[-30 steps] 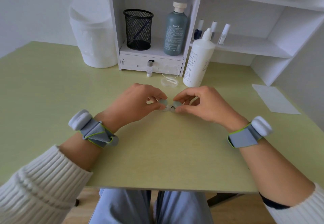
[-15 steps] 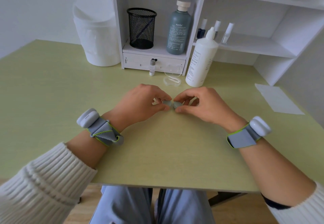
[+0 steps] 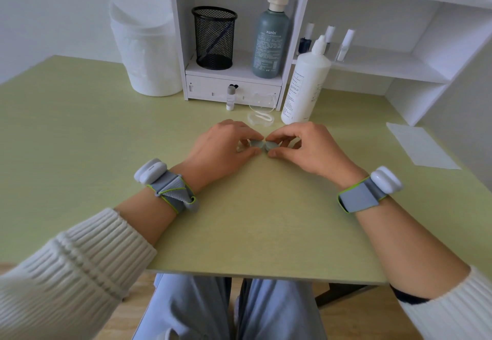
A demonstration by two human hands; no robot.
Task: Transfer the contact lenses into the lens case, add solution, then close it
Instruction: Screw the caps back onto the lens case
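Your left hand (image 3: 221,144) and right hand (image 3: 306,148) met over the middle of the desk (image 3: 80,132), each pinching one grey cap of the lens case (image 3: 262,146) between thumb and fingertips. The case sat low at the desk surface between your hands, the two caps side by side and just touching. Whether the caps were seated or only resting on their wells, I could not tell; your fingers covered the rims. The lenses themselves were not visible.

From that hold, I judged you were at the capping step, and the risks sat there. Turning both caps at once left nothing steadying the base, so the case could have skidded or tipped and spilled solution onto the desk. A cap started crooked could have cross-threaded and seemed closed while leaking. If a lens had floated up against a rim, the cap could have nipped its edge.

The white solution bottle (image 3: 304,86) stood upright behind your right hand, near its knuckles; a quick lift of that hand could have knocked it over. The clear blister tray (image 3: 261,119) lay just beyond your fingertips, and the small vial (image 3: 230,98) stood by the drawer of the shelf unit (image 3: 234,86), both light enough to scatter if swept.
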